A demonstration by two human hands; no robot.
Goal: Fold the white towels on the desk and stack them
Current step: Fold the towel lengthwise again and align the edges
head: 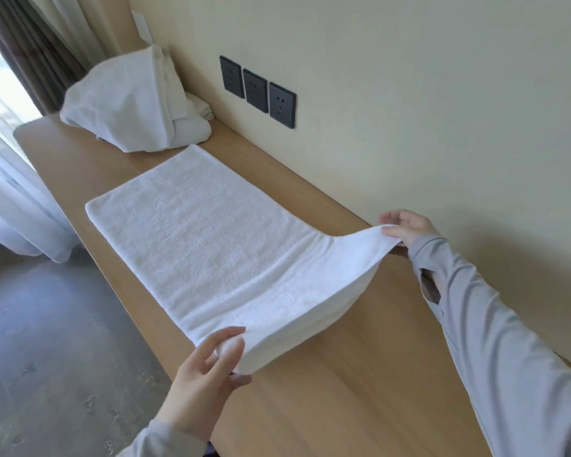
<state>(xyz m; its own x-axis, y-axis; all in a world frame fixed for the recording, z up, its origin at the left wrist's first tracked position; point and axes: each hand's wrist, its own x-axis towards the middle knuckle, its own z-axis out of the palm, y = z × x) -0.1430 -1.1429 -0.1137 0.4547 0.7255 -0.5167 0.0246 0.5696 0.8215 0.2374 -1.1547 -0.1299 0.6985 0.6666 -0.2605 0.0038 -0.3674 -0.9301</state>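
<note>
White towel (208, 239) on desk (343, 390), near corners pinched by left hand (205, 374), right hand (406, 225)

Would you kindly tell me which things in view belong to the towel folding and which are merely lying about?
In the job: flat white towel, its near end held up by the left hand and right hand; heap of white towels; wooden desk.
Lying about: three dark wall sockets; curtains; grey floor.

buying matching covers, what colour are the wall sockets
Dark grey wall sockets, clearest in head view.
</note>
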